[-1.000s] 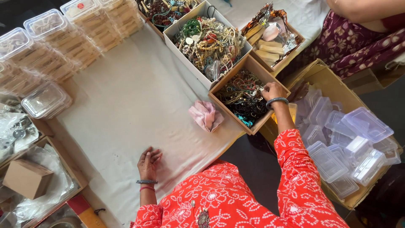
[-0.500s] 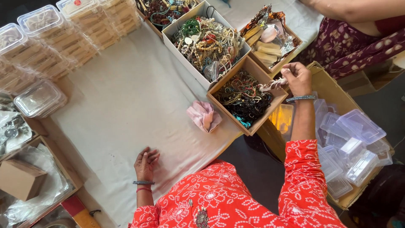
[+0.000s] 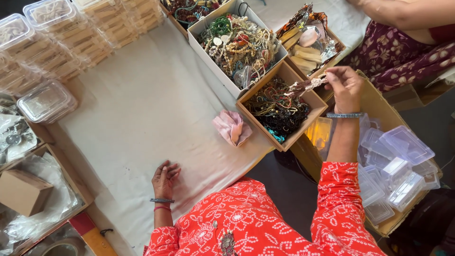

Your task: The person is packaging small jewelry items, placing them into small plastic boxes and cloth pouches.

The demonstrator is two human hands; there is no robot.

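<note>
Just below the right hand [image 3: 345, 86] stands a brown cardboard box [image 3: 303, 97] full of dark tangled necklaces. The hand is raised, its fingers pinching a beaded strand [image 3: 305, 86] above this box. The left hand [image 3: 164, 178] rests loosely curled and empty on the white cloth [image 3: 132, 118].

I am seeing my left hand [image 3: 165, 179] lying on the cloth-covered counter [image 3: 128, 123], near its front edge. My right hand [image 3: 345, 87] is hovering over the right rim of the nearest cardboard box [image 3: 281, 106], pinching a strand [image 3: 307, 86] above it. A folded cloth [image 3: 232, 128] is sitting just left of that box. Behind it, 2 more boxes of jewellery [image 3: 237, 45] are lying side by side. Stacked lidded containers [image 3: 52, 42] are lining the far left. A carton of plastic cases [image 3: 398, 161] is standing at my right, below the counter.
</note>
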